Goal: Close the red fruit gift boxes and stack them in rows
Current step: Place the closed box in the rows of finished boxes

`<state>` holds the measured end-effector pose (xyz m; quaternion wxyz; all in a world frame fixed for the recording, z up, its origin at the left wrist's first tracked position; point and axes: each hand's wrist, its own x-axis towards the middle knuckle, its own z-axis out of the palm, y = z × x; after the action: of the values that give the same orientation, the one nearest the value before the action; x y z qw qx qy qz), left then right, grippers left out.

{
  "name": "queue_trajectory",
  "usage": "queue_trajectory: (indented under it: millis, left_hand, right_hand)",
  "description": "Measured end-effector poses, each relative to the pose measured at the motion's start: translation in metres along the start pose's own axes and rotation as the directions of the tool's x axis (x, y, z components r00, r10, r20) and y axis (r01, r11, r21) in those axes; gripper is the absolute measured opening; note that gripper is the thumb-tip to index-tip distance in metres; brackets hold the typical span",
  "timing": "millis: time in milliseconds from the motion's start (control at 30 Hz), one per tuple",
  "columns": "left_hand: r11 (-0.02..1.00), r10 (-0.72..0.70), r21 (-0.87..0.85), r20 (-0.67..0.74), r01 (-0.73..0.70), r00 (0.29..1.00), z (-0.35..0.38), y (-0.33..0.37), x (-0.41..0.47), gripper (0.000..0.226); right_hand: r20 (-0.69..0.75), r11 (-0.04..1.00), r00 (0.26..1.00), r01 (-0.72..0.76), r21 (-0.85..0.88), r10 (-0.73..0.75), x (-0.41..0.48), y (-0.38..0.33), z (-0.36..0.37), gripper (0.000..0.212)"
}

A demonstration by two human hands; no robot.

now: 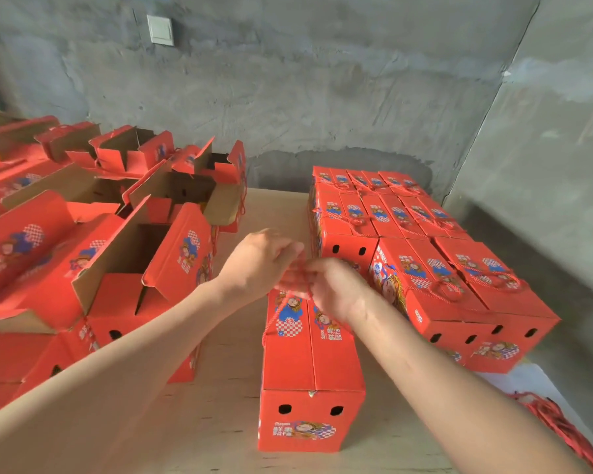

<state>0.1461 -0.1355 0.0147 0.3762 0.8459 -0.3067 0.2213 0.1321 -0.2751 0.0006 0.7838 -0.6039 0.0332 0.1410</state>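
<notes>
A closed red gift box [308,364] stands in the middle of the desk [220,412], its flaps folded shut. Over its far end, the left hand [261,265] and the right hand [334,290] meet, and both pinch the red cord [271,318] with curled fingers. To the right, closed boxes [425,254] lie stacked in rows. To the left, open boxes [134,254] stand together.

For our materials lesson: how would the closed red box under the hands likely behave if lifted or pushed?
Probably stiff: the box has crisp, flat card panels. Likely slides rather than rolls, resting flat on the table. Its cord hangs limp, so floppy.
</notes>
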Motion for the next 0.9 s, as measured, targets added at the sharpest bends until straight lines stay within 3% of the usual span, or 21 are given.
queue_trajectory:
  millis: [100,200,267,333,467,567,633,767,900]
  left_hand:
    - [0.974,-0.223,0.0,-0.131,0.225,0.966,0.01,-0.018,-0.02,0.02]
    - [0.917,-0.398,0.06,0.141,0.394,0.906,0.035,-0.038,-0.052,0.019]
    - [0.93,-0.363,0.06,0.304,0.363,0.881,0.048,-0.043,-0.074,0.017]
    - [0.943,-0.309,-0.026,0.301,0.332,0.902,0.048,-0.043,-0.082,0.026]
    - [0.967,-0.165,-0.185,0.075,0.176,0.983,0.025,-0.023,-0.06,0.024]
    - [0.959,-0.12,-0.268,-0.069,0.098,0.99,0.009,-0.004,-0.035,0.02]
    - [0.957,-0.1,-0.282,-0.124,0.062,0.987,0.004,0.004,-0.021,0.02]
    - [0.962,-0.161,-0.236,-0.094,0.135,0.983,0.02,0.001,-0.012,0.02]
    - [0.894,-0.339,-0.252,0.167,0.372,0.926,0.052,-0.015,-0.024,0.035]
  right_hand:
    - [-0.101,0.969,0.993,-0.033,0.243,0.059,-0.004,-0.024,-0.01,0.025]
    - [-0.172,0.986,0.981,-0.064,0.155,0.09,-0.01,-0.045,-0.012,0.021]
    - [-0.202,0.997,0.976,-0.081,0.003,0.08,-0.012,-0.057,-0.008,0.02]
    - [-0.213,0.994,0.977,-0.051,-0.095,0.03,-0.014,-0.071,-0.002,0.023]
    - [-0.142,0.965,0.972,0.154,-0.214,-0.186,-0.023,-0.115,0.013,0.027]
    - [-0.133,0.913,0.92,0.332,-0.235,-0.369,-0.034,-0.151,0.025,0.026]
    - [-0.174,0.888,0.887,0.375,-0.265,-0.427,-0.036,-0.169,0.026,0.026]
    - [-0.246,0.89,0.896,0.265,-0.37,-0.369,-0.026,-0.173,0.009,0.028]
    - [-0.317,0.939,0.925,0.099,-0.331,-0.209,-0.007,-0.147,-0.028,0.032]
